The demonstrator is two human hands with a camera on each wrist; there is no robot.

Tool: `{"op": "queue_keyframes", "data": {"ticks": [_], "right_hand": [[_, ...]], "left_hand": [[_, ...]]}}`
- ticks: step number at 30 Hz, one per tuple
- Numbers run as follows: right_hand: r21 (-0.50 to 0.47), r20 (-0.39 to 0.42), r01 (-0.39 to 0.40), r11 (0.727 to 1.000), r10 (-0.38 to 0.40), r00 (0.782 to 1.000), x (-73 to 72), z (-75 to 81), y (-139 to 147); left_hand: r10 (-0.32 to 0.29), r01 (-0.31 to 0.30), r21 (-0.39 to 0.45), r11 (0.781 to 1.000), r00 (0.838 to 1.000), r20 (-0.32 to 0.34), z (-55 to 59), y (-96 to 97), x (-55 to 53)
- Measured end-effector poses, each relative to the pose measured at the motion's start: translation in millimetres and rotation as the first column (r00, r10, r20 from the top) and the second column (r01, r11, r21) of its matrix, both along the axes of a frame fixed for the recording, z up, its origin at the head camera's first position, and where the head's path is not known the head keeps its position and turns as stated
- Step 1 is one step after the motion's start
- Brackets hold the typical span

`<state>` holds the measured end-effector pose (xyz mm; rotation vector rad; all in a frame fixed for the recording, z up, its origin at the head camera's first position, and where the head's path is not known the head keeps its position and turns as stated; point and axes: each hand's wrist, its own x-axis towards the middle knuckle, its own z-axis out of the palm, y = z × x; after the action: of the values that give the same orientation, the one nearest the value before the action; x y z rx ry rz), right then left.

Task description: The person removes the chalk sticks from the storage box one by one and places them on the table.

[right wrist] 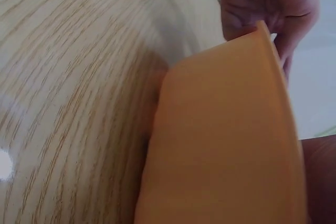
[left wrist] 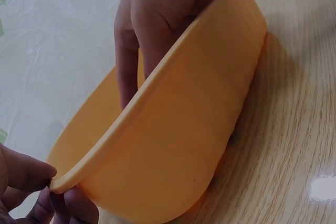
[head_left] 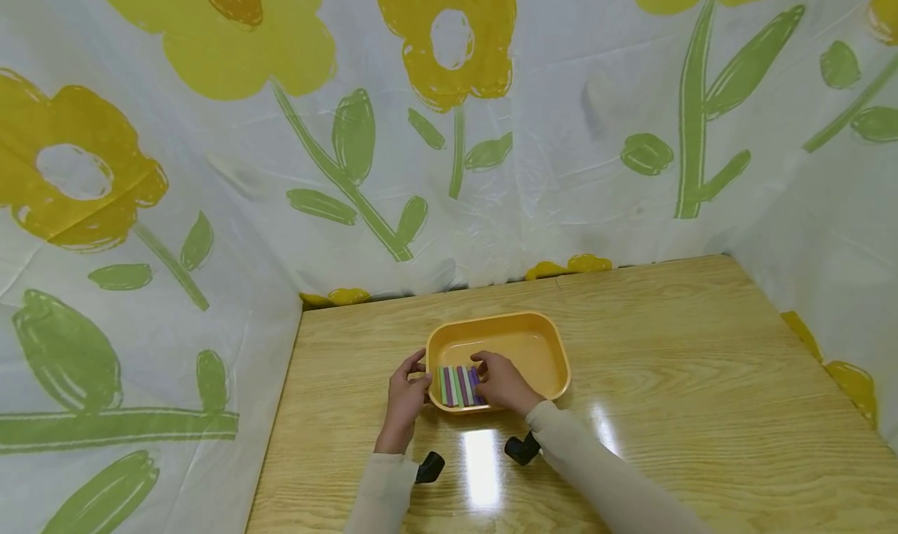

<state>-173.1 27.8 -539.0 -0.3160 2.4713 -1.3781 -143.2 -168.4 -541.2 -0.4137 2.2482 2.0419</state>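
An orange plastic tray with rounded corners sits on the wooden table. Inside it, several chalk sticks in green, purple and white lie side by side in a row at the near left. My left hand pinches the tray's left rim, thumb above and fingers below, as the left wrist view shows. My right hand reaches over the near wall into the tray, its fingers down at the right end of the row, by a purple stick. I cannot tell whether they grip that stick; the tray's wall hides the fingertips in both wrist views.
The wooden table extends to the right of the tray. A white cloth with yellow flowers and green leaves hangs behind it and on both sides. Black wrist-worn pieces show under the sleeves.
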Motion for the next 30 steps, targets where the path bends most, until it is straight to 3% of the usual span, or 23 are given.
{"op": "queue_keyframes", "data": {"ticks": [8,18,30], "right_hand": [[0.108,-0.057,-0.021,0.994,0.027,0.998,-3.5,-6.9,-2.0],[0.136,-0.055,0.011,0.991,-0.003,0.998,0.2,-10.3,-2.5],[0.033,-0.085,0.093,0.995,-0.090,0.992,4.1,-6.4,0.0]], "left_hand": [[0.001,-0.001,0.022,1.000,1.000,0.000,1.0,1.1,-0.9],[0.001,-0.001,0.030,1.000,1.000,0.002,0.8,0.4,3.0],[0.014,-0.014,0.029,0.999,1.000,0.003,1.6,1.1,2.2]]}}
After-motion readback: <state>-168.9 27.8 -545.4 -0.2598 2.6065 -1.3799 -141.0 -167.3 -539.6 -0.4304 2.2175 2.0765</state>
